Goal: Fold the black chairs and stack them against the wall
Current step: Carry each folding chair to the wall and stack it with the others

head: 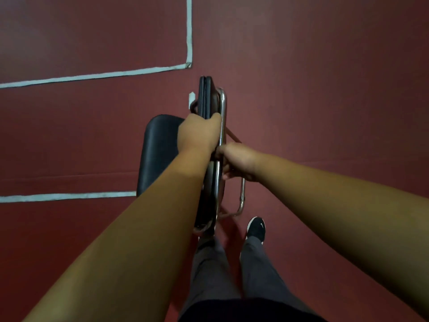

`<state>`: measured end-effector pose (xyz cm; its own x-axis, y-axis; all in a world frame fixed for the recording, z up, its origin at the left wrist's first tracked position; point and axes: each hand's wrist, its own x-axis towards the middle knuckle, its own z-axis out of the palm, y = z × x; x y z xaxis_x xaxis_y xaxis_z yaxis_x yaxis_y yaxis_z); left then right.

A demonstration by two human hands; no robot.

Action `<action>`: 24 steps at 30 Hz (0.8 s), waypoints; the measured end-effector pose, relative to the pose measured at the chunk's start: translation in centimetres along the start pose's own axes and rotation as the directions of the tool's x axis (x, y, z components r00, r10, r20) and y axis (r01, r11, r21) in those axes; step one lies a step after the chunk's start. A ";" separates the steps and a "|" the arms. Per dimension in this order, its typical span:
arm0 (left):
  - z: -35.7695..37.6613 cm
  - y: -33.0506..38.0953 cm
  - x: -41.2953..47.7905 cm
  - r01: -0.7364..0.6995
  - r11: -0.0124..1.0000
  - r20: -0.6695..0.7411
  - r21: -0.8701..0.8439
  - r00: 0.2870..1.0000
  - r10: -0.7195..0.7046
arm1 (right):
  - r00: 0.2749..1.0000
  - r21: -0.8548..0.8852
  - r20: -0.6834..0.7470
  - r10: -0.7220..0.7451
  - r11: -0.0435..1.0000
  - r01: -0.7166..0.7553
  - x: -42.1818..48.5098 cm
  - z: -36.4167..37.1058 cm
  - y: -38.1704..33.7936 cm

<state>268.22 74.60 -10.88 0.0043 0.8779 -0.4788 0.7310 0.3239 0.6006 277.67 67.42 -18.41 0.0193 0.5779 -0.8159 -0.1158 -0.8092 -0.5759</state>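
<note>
A black folding chair [207, 96] with a chrome tube frame [223, 105] stands below me, seen from straight above. Its padded backrest runs as a narrow black strip away from me. The black seat pad [157, 149] sticks out to the left and sits tilted. My left hand [199, 132] grips the top of the backrest, fingers curled over it. My right hand [239, 162] grips the chrome frame a little nearer to me on the right side. A chrome leg loop [241, 198] shows under the right hand.
The floor is dark red with pale tape lines [189, 31] at the left and far left. My legs in grey trousers and a black shoe [256, 228] stand right behind the chair. No wall or other chairs are in view.
</note>
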 end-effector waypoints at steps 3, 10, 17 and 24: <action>-1.9 -1.2 0.6 0.042 0.999 0.066 -0.029 0.997 -0.040 | 0.995 -0.051 0.097 -0.009 0.999 0.014 -1.0 1.7 -1.4; -4.1 -4.2 1.1 0.243 0.885 0.327 -0.397 0.939 -0.111 | 0.998 -0.011 0.048 -0.037 0.999 0.038 -1.3 2.9 -1.5; -3.1 -3.4 -0.5 0.324 0.729 0.424 -0.603 0.904 -0.051 | 0.986 0.138 -0.124 -0.116 0.982 0.133 -1.8 2.7 -4.1; 0.7 -1.3 -1.6 0.448 0.557 0.509 -0.700 0.859 -0.052 | 0.971 0.163 -0.218 -0.102 0.977 0.139 -3.9 0.0 -5.6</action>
<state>267.76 72.52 -11.39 0.3128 0.5580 -0.7686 -0.0686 0.8204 0.5677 278.30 69.74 -11.99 0.2470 0.6206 -0.7442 -0.2720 -0.6927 -0.6679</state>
